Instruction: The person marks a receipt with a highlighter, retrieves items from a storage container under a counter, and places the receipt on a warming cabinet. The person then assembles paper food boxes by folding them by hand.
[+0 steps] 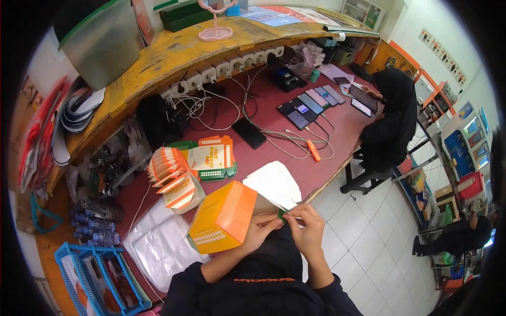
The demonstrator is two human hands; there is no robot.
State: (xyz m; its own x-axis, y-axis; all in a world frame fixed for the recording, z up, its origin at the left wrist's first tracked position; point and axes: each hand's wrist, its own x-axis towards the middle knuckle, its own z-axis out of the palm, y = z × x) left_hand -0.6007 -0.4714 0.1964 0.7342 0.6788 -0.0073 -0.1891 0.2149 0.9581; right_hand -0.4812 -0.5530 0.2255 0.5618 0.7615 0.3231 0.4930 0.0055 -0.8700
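My left hand (259,230) is closed at the front edge of the table, beside a yellow and orange box (224,218) that stands tilted against it. Its fingertips pinch a small green piece (283,216). From the right, my right hand (307,224) pinches the same green piece, the fingertips of both hands nearly touching. White sheets (274,184) lie fanned out just beyond the hands. Behind the box are a bundle of folded orange and white cartons (171,168) and a flat printed carton (211,158). Clear plastic bags (161,242) lie left of the box.
A black phone (249,132), several more phones (300,113) and white cables (269,138) lie farther back on the red table. A person in black (392,116) sits at the right edge; another person (458,237) is far right. Blue baskets (100,279) stand lower left.
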